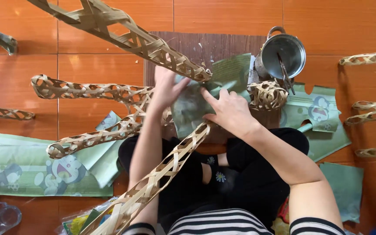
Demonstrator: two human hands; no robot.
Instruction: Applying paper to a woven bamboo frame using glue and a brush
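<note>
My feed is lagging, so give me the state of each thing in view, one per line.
left hand: fingers pressed on green paper sheet
right hand: flat on same sheet, forefinger extended
green paper sheet: crumpled, lying over the wooden board
woven bamboo frame: unfinished, arms splayed outwards
metal pot: upright, uncovered, tool inside
small woven ring: beside pot

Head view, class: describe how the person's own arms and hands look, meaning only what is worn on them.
Both arms are bare from the upper arm down. Short sleeves with black and white stripes show at the bottom edge, one on the left arm and one on the right arm. The left hand and right hand wear no gloves; no rings, watch or bracelets are visible.
</note>
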